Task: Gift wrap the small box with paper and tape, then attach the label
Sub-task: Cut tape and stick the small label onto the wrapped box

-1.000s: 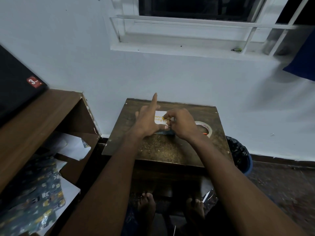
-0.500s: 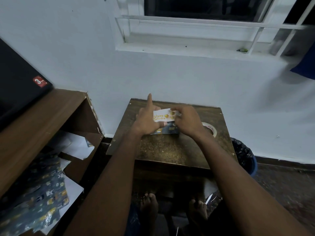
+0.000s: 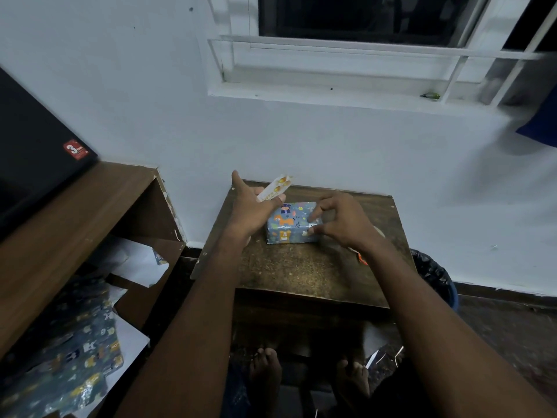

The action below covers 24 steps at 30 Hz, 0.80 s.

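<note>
Our left hand (image 3: 253,206) pinches the label (image 3: 275,188) with its fingers and holds it up, just left of the box. Our right hand (image 3: 340,220) curls its fingers loosely over the right end of the wrapped box (image 3: 292,223); we cannot tell if they touch it. The box sits on the brown bench (image 3: 301,267) by a white wall. Spare wrapping paper (image 3: 75,357) lies on the left.

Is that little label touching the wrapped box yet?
Apart. The head view shows the label pinched in the left hand, raised and angled up beyond the wrapped box, with bare table visible between them.
</note>
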Available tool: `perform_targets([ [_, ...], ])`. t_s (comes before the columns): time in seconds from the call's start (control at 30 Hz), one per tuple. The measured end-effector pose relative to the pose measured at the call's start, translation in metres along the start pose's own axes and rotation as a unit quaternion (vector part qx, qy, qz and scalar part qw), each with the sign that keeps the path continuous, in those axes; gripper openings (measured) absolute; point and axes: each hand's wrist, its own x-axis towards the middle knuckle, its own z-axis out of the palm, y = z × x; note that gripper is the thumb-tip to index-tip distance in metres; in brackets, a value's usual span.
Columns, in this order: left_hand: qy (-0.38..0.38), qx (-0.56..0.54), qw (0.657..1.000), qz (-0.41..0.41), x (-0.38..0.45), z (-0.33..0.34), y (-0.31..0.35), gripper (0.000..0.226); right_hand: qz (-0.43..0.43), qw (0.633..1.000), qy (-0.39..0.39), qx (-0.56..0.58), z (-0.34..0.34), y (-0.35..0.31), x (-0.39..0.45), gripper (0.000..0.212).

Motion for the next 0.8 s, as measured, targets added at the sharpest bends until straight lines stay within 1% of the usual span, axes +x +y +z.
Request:
perform_targets([
  [0.03, -0.001, -0.007, 1.000, -0.005, -0.001, 0.000, 0.000, 0.123, 0.000, 1.000, -0.007, 0.015, -0.002, 0.000, -0.001, 0.017],
  [0.07, -0.002, -0.014, 1.000, -0.009, -0.002, 0.000, 0.001, 0.122, 0.002, 1.000, -0.018, 0.020, -0.003, 0.000, -0.002, 0.016],
  [0.13, -0.006, -0.026, 0.999, -0.017, -0.005, -0.001, 0.004, 0.119, 0.007, 0.999, -0.041, 0.024, -0.002, 0.002, -0.002, 0.021],
  [0.17, -0.011, -0.031, 0.999, -0.019, -0.007, 0.000, 0.006, 0.118, 0.005, 0.999, -0.043, 0.031, -0.001, 0.003, -0.001, 0.025],
  [0.23, -0.020, -0.038, 0.999, -0.017, -0.011, 0.001, 0.010, 0.117, -0.003, 0.999, -0.037, 0.035, -0.001, 0.005, 0.001, 0.041],
  [0.3, -0.025, -0.032, 0.999, -0.010, -0.016, 0.003, 0.013, 0.117, -0.019, 0.998, -0.057, 0.002, 0.000, 0.006, 0.005, 0.059],
  [0.37, -0.028, -0.023, 0.999, -0.007, -0.019, 0.005, 0.016, 0.117, -0.025, 0.996, -0.079, -0.026, 0.004, 0.006, 0.008, 0.064],
  [0.43, -0.025, -0.021, 0.999, -0.009, -0.020, 0.006, 0.018, 0.116, -0.031, 0.997, -0.072, -0.024, 0.007, 0.006, 0.009, 0.054],
  [0.53, -0.019, -0.030, 0.999, -0.015, -0.018, 0.006, 0.018, 0.117, -0.024, 0.999, -0.045, 0.011, 0.006, 0.006, 0.009, 0.026],
  [0.6, -0.021, -0.030, 0.999, -0.016, -0.018, 0.005, 0.017, 0.117, -0.014, 0.999, -0.036, 0.027, 0.006, 0.008, 0.011, 0.023],
  [0.67, -0.023, -0.023, 0.999, -0.016, -0.017, 0.006, 0.017, 0.116, -0.015, 0.999, -0.040, 0.022, 0.006, 0.008, 0.012, 0.031],
  [0.77, -0.021, -0.011, 1.000, -0.013, -0.017, 0.007, 0.016, 0.118, -0.009, 0.998, -0.063, -0.024, 0.009, 0.007, 0.013, 0.060],
  [0.8, -0.020, -0.009, 1.000, -0.010, -0.016, 0.008, 0.015, 0.119, -0.010, 0.997, -0.064, -0.032, 0.008, 0.006, 0.012, 0.063],
])
